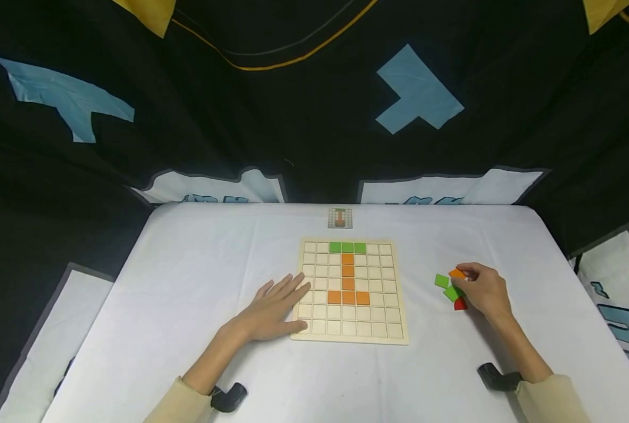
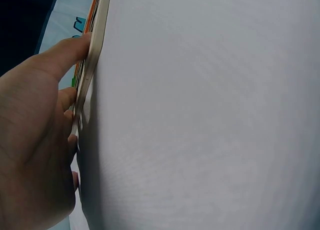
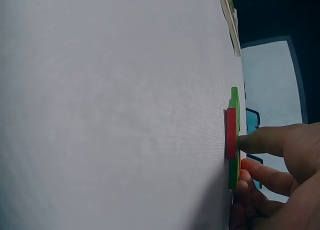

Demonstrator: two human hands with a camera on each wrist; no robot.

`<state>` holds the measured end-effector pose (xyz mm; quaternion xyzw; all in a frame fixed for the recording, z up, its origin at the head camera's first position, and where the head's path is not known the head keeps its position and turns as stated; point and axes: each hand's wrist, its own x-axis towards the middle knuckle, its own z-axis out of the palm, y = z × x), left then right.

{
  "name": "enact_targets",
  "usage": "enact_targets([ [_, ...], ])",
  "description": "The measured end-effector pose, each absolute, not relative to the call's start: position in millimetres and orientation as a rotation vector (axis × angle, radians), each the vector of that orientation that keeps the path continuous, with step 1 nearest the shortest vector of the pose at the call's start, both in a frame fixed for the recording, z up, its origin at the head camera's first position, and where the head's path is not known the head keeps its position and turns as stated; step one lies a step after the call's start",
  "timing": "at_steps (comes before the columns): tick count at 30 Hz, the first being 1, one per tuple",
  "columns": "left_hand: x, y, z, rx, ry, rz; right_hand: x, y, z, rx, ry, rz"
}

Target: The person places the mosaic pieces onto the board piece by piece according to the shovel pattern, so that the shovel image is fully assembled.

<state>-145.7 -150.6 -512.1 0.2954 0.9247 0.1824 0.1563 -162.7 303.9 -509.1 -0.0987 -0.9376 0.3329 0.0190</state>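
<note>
My left hand (image 1: pixel 272 311) lies with its fingers spread and straight over the left edge of the grid board (image 1: pixel 346 339), thumb nearer me, holding nothing. My right hand (image 1: pixel 484 288) is off to the right of the board, fingers bent over a small cluster of tiles on the white-covered bench (image 1: pixel 230 235). The orange tile (image 1: pixel 457 274) sits at those fingertips; I can't tell whether it is pinched or only touched. My right thumb reaches the near green tile (image 1: pixel 452 292), with the red piece (image 1: pixel 459 304) just on its near side; the far green tile (image 1: pixel 441 280) lies closest to the board.

What counts, I judge, is that sideways gap: the cluster is right of the board, well apart from it, and my right hand is by far the nearer. The board is square, so no long axis; its orange stem (image 1: pixel 348 271) runs straight away from me to the green row (image 1: pixel 348 247), and the picture card (image 1: pixel 340 218) rests beyond the board's far edge.
</note>
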Motion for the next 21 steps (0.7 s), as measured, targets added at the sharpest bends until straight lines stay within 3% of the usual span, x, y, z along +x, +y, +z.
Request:
enact_targets([
  [11, -145.9, -149.7, -512.5, 0.831, 2.647, 0.525, -163.6, 298.0, -501.7, -0.167, -2.896, 1.040],
  [21, -146.0, -149.1, -513.8, 0.822, 2.652, 0.509, -156.7, 259.4, -488.4, 0.076, -2.877, 1.139],
])
